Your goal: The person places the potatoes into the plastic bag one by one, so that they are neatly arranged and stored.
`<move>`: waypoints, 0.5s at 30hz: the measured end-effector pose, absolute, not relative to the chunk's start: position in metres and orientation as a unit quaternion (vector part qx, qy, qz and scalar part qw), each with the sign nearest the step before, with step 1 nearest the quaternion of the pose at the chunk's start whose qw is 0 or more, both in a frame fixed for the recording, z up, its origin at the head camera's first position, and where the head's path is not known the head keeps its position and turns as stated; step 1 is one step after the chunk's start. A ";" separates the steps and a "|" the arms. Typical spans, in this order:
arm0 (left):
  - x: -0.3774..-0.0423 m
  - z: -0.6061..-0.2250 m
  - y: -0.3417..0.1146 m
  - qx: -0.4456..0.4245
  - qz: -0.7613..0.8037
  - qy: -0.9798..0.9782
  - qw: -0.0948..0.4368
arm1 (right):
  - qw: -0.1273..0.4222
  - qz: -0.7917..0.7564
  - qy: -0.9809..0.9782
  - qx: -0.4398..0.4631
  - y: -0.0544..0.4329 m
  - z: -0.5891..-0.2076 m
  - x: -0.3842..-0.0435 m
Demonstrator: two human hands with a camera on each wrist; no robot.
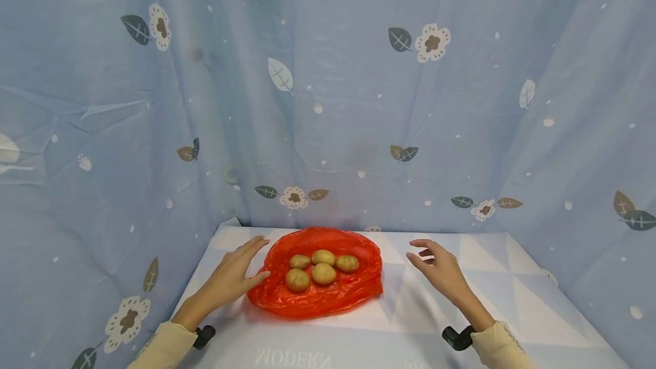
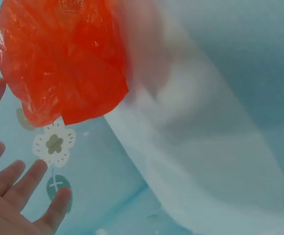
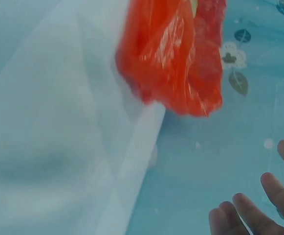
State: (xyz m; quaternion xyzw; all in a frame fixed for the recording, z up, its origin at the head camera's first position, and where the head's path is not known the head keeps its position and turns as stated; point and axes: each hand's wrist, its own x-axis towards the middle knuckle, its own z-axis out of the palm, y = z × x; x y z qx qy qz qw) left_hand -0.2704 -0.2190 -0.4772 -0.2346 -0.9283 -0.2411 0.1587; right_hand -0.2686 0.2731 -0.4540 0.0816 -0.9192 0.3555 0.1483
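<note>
A red plastic bag [image 1: 328, 302] lies spread on the table, its mouth wide and facing up. Several potatoes [image 1: 323, 274] sit together inside it. Beside the bag's left edge is my left hand [image 1: 233, 278], fingers extended and thumb apart; whether the thumb touches the plastic I cannot tell. My right hand [image 1: 439, 269] hovers to the right of the bag, well apart from it, fingers loosely bent around nothing. The left wrist view has the bag's side [image 2: 58, 63] above the spread fingers [image 2: 27, 183]. In the right wrist view the crumpled red plastic [image 3: 166, 58] hides most of the potatoes.
The table [image 1: 435, 323] has a pale triangle-patterned cover with printed lettering near its front. A blue curtain [image 1: 353, 118] with flowers and leaves hangs behind it and along the sides. Each wrist carries a black camera mount [image 1: 458, 338].
</note>
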 end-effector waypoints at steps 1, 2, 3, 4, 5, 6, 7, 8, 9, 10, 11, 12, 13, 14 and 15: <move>-0.270 -0.476 -0.219 -0.240 -0.226 -0.929 0.169 | 0.156 0.345 -0.922 0.086 0.277 -0.452 -0.266; -0.270 -0.474 -0.219 -0.245 -0.213 -0.929 0.179 | 0.164 0.335 -0.923 0.092 0.281 -0.450 -0.264; -0.270 -0.473 -0.219 -0.250 -0.201 -0.928 0.189 | 0.173 0.323 -0.925 0.100 0.285 -0.448 -0.262; -0.270 -0.472 -0.218 -0.255 -0.188 -0.928 0.197 | 0.182 0.310 -0.927 0.106 0.289 -0.446 -0.259; -0.270 -0.471 -0.219 -0.260 -0.177 -0.927 0.204 | 0.191 0.300 -0.928 0.111 0.293 -0.444 -0.256; -0.269 -0.470 -0.219 -0.266 -0.169 -0.925 0.211 | 0.199 0.291 -0.929 0.116 0.297 -0.443 -0.253; -0.269 -0.470 -0.219 -0.271 -0.162 -0.924 0.215 | 0.206 0.284 -0.929 0.119 0.300 -0.442 -0.249; -0.268 -0.470 -0.220 -0.275 -0.154 -0.924 0.218 | 0.211 0.278 -0.929 0.121 0.304 -0.441 -0.246; -0.268 -0.470 -0.221 -0.279 -0.147 -0.923 0.221 | 0.215 0.274 -0.929 0.122 0.307 -0.440 -0.243; -0.267 -0.470 -0.221 -0.280 -0.138 -0.924 0.222 | 0.217 0.272 -0.930 0.121 0.310 -0.440 -0.240; -0.267 -0.470 -0.222 -0.281 -0.133 -0.924 0.222 | 0.219 0.271 -0.930 0.122 0.313 -0.439 -0.238; -0.266 -0.469 -0.223 -0.281 -0.128 -0.925 0.222 | 0.219 0.269 -0.930 0.121 0.317 -0.439 -0.235; -0.265 -0.469 -0.224 -0.278 -0.122 -0.927 0.220 | 0.219 0.265 -0.931 0.120 0.320 -0.439 -0.233; -0.265 -0.468 -0.224 -0.275 -0.118 -0.929 0.219 | 0.218 0.260 -0.933 0.119 0.323 -0.440 -0.231; -0.264 -0.468 -0.225 -0.272 -0.115 -0.930 0.219 | 0.220 0.251 -0.936 0.117 0.326 -0.441 -0.229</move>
